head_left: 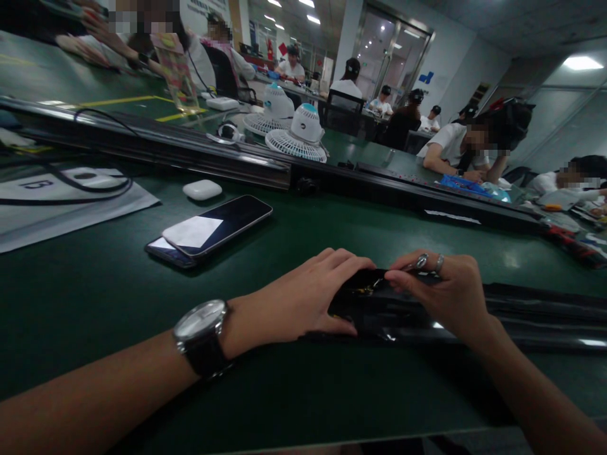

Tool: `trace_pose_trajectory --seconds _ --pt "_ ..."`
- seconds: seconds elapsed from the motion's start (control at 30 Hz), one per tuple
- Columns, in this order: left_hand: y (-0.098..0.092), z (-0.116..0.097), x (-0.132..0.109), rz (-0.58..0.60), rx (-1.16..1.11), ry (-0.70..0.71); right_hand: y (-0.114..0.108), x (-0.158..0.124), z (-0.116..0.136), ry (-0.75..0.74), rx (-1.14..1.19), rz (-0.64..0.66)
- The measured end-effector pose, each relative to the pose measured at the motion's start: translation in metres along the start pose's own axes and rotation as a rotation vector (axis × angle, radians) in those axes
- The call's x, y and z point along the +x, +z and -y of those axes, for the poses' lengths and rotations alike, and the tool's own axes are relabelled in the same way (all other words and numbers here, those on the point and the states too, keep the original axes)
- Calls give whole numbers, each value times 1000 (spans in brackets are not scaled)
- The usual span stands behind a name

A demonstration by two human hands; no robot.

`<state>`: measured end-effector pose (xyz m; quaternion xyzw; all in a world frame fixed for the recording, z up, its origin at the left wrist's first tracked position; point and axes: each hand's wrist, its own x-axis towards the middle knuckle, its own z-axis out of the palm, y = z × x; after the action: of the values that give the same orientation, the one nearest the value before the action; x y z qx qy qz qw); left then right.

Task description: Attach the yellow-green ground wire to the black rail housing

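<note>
My left hand (303,297), with a watch on its wrist, lies curled over the left end of a long black glossy strip (535,313) that runs off to the right on the green table (95,303). Its thumb presses the strip's near edge. My right hand (448,287), wearing two rings, pinches the strip's top edge just right of the left hand. A small gold-coloured part (366,289) shows between the two hands; what it is I cannot make out.
Two phones (211,230) lie stacked to the left, with a white earbud case (202,189) and a paper sheet (61,202) under a black cable beyond. A black conveyor rail (265,167) crosses the table. Two small fans (298,136) stand behind it. Several seated people work farther back.
</note>
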<state>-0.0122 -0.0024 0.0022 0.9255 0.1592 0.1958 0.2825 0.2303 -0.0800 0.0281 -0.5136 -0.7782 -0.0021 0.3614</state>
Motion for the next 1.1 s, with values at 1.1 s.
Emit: trace_pose_trajectory --seconds 1.1 --pt "-14 -5 0 94 140 169 -2 0 -1 -19 10 13"
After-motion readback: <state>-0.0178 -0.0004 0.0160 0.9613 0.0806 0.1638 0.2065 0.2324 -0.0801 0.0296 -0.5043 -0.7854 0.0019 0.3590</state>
